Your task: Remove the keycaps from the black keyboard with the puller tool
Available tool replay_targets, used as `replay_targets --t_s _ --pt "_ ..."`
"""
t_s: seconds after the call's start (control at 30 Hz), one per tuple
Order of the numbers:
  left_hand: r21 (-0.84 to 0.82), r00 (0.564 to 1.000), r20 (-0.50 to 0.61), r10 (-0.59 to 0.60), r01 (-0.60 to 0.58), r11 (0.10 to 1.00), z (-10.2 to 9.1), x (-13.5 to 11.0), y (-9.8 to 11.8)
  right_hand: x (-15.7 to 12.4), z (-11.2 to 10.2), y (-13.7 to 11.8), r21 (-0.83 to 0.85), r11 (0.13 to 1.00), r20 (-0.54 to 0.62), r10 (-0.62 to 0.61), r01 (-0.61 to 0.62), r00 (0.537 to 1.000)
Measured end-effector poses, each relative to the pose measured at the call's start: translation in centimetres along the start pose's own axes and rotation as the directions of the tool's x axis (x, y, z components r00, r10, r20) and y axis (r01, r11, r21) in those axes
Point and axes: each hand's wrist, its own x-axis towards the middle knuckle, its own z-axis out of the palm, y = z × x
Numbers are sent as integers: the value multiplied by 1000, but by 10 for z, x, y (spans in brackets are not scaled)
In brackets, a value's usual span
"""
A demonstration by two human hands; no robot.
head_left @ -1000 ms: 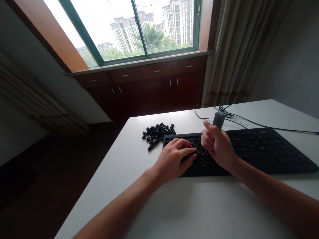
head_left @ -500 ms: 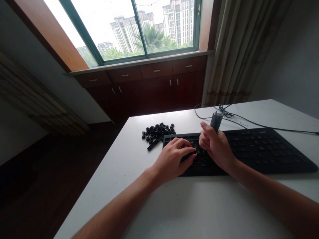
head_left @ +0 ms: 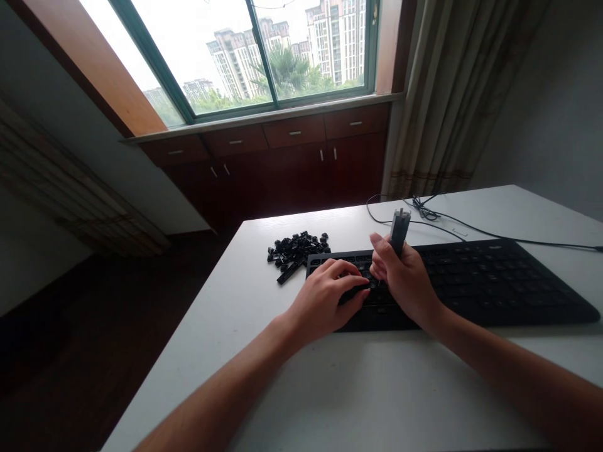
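A black keyboard (head_left: 490, 282) lies on the white table (head_left: 358, 389). My left hand (head_left: 325, 301) rests on the keyboard's left end, fingers bent and pressing down on the keys. My right hand (head_left: 405, 282) is closed round a grey keycap puller (head_left: 398, 230), held upright over the left part of the keyboard, its lower end hidden behind my fingers. A heap of loose black keycaps (head_left: 296, 248) lies on the table just left of the keyboard's far corner.
The keyboard's black cable (head_left: 471, 226) loops over the table behind it and runs off to the right. Beyond the table stand dark wooden cabinets (head_left: 292, 163) under a window. A curtain (head_left: 452, 94) hangs at the right.
My right hand with the puller has shifted a little to the left and the puller now stands more upright. My left hand has stayed on the keyboard's left end.
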Motion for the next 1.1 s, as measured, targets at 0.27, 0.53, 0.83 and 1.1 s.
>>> replay_targets --t_s 0.27,0.53,0.83,1.1 --pt "3 1000 16 -6 6 1000 -1 1 0 0 -3 4 -112 993 84 -27 36 996" --pt "9 995 8 -96 96 995 3 7 7 -7 1 6 -198 972 70 -112 124 991" --pt "32 987 -44 -154 156 987 10 12 15 -6 1 8 -224 964 77 -129 143 989" --pt "11 989 -50 -141 142 990 10 10 19 -3 -4 11 -178 976 154 -99 126 983"
